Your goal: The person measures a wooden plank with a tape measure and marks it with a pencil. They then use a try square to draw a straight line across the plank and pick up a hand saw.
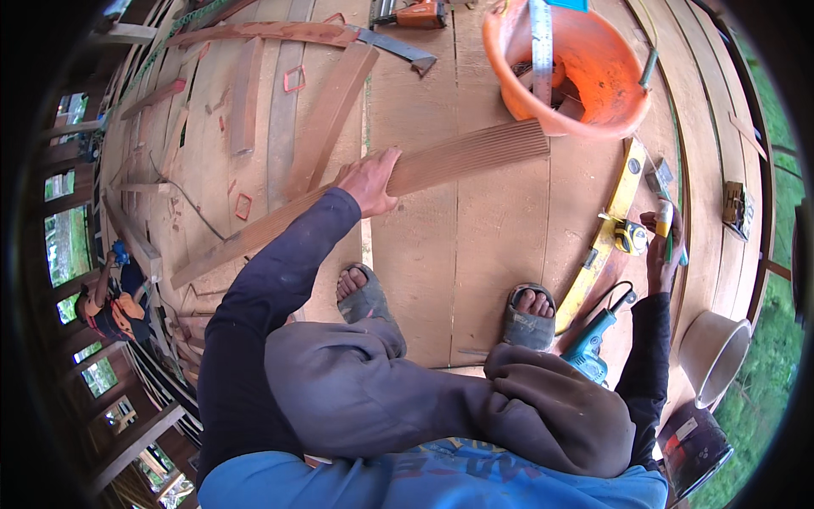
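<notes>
A long brown board with a grooved face point(475, 157) runs slantwise across the floor in front of me. My left hand point(369, 182) grips it near its middle, thumb on the near side and fingers over the top. At the right, my right hand point(661, 250) is closed around the yellow and green handle of a hammer point(660, 176), its metal head pointing away from me. Beside that hand lie a yellow tape measure point(630, 237) and a long yellow spirit level point(585, 284). A teal power tool point(591, 343) rests nearer my right foot.
An orange bucket point(509, 93) with wood offcuts and a metal ruler stands beyond the board's right end. Loose timber point(335, 110), a handsaw point(394, 47) and an orange nail gun point(421, 14) lie farther off. A pale bucket point(708, 356) sits at right; another person point(119, 310) is at far left.
</notes>
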Demonstrator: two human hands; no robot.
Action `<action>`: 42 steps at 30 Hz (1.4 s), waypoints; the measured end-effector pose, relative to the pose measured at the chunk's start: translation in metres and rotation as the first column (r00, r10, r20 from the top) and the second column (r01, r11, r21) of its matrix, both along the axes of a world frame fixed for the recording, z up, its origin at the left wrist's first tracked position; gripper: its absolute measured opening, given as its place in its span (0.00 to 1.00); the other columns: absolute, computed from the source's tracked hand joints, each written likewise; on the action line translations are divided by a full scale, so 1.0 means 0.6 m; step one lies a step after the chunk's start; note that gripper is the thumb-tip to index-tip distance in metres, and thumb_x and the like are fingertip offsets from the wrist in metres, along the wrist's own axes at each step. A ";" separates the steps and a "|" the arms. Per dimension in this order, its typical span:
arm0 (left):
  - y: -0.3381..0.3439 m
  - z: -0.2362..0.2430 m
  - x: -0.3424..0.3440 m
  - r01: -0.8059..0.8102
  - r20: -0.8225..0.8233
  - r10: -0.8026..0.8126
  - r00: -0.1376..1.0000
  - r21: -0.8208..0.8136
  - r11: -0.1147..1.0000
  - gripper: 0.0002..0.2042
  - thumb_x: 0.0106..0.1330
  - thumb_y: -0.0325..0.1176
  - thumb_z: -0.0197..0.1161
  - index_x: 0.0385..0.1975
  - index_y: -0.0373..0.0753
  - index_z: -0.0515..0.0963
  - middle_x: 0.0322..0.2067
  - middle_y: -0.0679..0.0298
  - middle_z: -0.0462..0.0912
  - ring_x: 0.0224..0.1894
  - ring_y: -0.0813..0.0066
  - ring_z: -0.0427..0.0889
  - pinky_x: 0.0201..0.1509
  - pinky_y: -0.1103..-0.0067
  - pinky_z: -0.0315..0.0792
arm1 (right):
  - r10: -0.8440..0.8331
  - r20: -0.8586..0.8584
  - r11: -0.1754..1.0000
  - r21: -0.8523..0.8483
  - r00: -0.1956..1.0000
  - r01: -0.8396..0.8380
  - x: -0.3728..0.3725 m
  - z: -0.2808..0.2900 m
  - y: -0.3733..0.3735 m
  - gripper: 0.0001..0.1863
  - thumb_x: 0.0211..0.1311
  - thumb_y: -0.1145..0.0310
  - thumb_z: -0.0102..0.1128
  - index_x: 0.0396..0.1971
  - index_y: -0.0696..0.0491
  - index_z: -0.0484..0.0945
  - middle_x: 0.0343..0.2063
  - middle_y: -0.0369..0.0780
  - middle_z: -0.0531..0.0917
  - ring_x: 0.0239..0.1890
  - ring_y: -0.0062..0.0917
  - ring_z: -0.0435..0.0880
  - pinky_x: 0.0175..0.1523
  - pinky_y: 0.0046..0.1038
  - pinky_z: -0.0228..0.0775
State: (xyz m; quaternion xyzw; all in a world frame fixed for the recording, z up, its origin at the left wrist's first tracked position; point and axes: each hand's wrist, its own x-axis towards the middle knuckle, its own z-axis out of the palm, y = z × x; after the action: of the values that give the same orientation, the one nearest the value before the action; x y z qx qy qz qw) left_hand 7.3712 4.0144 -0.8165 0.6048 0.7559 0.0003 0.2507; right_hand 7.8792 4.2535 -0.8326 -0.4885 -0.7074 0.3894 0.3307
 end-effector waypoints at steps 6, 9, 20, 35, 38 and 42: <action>0.040 0.000 -0.047 -0.040 0.000 0.040 0.999 0.148 0.988 0.37 0.48 0.33 0.74 0.59 0.33 0.64 0.52 0.45 0.76 0.57 0.47 0.76 0.63 0.62 0.70 | 0.217 0.046 0.976 0.020 0.975 -0.219 -0.074 -0.031 -0.038 0.25 0.72 0.50 0.50 0.50 0.58 0.77 0.34 0.41 0.86 0.39 0.27 0.87 0.45 0.29 0.78; 0.057 -0.031 -0.074 -0.039 -0.031 0.044 0.999 0.138 0.990 0.35 0.48 0.34 0.74 0.58 0.33 0.65 0.51 0.45 0.77 0.57 0.46 0.76 0.62 0.62 0.70 | 0.267 0.122 0.963 0.003 0.956 -0.269 -0.130 0.008 -0.060 0.37 0.67 0.34 0.46 0.47 0.57 0.78 0.34 0.42 0.87 0.40 0.31 0.87 0.47 0.33 0.76; 0.138 -0.070 -0.223 -0.139 -0.111 0.158 0.981 0.163 0.977 0.29 0.50 0.35 0.72 0.52 0.34 0.71 0.51 0.46 0.77 0.55 0.46 0.77 0.61 0.61 0.71 | 0.227 0.039 0.966 -0.133 0.973 -0.220 -0.153 0.044 -0.060 0.50 0.58 0.26 0.55 0.65 0.55 0.68 0.43 0.41 0.82 0.46 0.28 0.83 0.50 0.32 0.75; 0.010 -0.085 -0.256 -0.435 -0.013 0.457 0.889 0.283 0.855 0.43 0.43 0.49 0.78 0.62 0.41 0.67 0.57 0.52 0.75 0.64 0.52 0.69 0.68 0.56 0.57 | 0.393 0.189 0.812 0.387 0.900 -0.436 -0.431 0.143 0.126 0.20 0.77 0.58 0.46 0.56 0.56 0.76 0.48 0.40 0.81 0.52 0.27 0.77 0.59 0.32 0.66; -0.034 -0.080 -0.279 -0.451 -0.076 0.486 0.871 0.269 0.851 0.45 0.42 0.51 0.79 0.62 0.43 0.67 0.58 0.52 0.75 0.64 0.53 0.69 0.68 0.57 0.57 | 0.484 0.161 0.777 0.374 0.860 -0.506 -0.451 0.069 0.145 0.18 0.76 0.62 0.49 0.56 0.55 0.75 0.46 0.39 0.81 0.49 0.23 0.78 0.56 0.27 0.67; -0.094 -0.071 -0.318 -0.490 -0.162 0.514 0.842 0.168 0.855 0.45 0.42 0.54 0.80 0.62 0.44 0.69 0.58 0.54 0.75 0.64 0.54 0.69 0.69 0.56 0.56 | 0.577 0.115 0.790 0.169 0.808 -0.589 -0.497 0.051 0.091 0.14 0.74 0.66 0.53 0.52 0.57 0.76 0.44 0.36 0.80 0.49 0.20 0.76 0.55 0.24 0.66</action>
State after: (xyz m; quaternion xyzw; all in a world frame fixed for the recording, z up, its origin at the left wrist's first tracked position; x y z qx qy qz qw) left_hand 7.1805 3.9582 -0.8594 0.3961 0.9079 0.0504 0.1277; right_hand 7.5809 4.3081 -0.8021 -0.2224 -0.8675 0.3863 0.2209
